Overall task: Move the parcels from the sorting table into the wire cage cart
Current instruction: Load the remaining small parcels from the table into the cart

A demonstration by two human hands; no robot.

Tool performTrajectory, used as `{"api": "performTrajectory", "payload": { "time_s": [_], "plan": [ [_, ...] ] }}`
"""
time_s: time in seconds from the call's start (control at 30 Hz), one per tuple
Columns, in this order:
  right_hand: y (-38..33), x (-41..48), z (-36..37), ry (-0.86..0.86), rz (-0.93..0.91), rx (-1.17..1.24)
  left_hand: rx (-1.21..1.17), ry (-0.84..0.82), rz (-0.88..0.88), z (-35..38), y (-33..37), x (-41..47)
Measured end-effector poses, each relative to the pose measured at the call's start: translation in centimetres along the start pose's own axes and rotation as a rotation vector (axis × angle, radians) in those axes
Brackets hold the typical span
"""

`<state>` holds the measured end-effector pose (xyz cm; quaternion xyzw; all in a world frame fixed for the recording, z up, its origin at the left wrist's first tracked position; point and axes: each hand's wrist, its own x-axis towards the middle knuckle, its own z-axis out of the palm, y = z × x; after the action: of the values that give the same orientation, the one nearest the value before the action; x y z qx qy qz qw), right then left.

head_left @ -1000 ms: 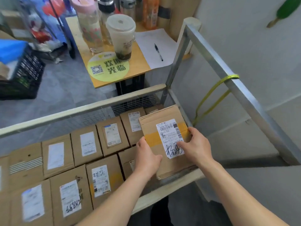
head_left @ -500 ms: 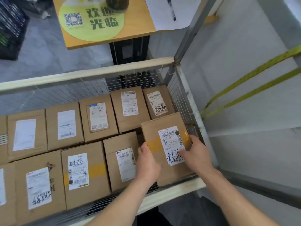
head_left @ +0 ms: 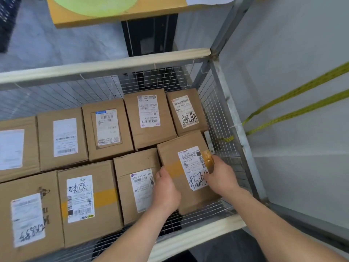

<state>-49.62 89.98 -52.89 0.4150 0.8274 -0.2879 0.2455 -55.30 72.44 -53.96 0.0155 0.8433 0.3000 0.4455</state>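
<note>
Sitting in the near right corner of the wire cage cart (head_left: 105, 67), the parcel (head_left: 186, 167) lies directly ahead between both hands, its long axis running away from the person and skewed slightly. The left hand (head_left: 166, 190) grips its left edge, wedged against the neighbouring parcel (head_left: 136, 186); the right hand (head_left: 221, 176) grips the right edge, beside the wire wall. Squaring it up probably comes next.

wooden desk (head_left: 151, 11), yellow straps (head_left: 321, 81), perhaps a crate (head_left: 7, 21)
</note>
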Motion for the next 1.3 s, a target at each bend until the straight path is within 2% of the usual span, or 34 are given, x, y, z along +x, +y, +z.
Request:
{"api": "performTrajectory", "payload": {
  "time_s": [0.5, 1.17, 1.3],
  "plan": [
    [2.4, 5.2, 4.6, -0.106, 0.093, 0.025, 0.104, -0.152, -0.12, 1.8, -0.9, 3.7],
    [2.3, 5.8, 5.7, -0.154, 0.087, -0.001, 0.165, -0.192, -0.16, 2.1, -1.3, 5.3],
    [2.1, 5.1, 5.3, -0.185, 0.061, 0.008, 0.183, -0.134, -0.091, 1.3, -0.7, 4.4]
  ]
}}
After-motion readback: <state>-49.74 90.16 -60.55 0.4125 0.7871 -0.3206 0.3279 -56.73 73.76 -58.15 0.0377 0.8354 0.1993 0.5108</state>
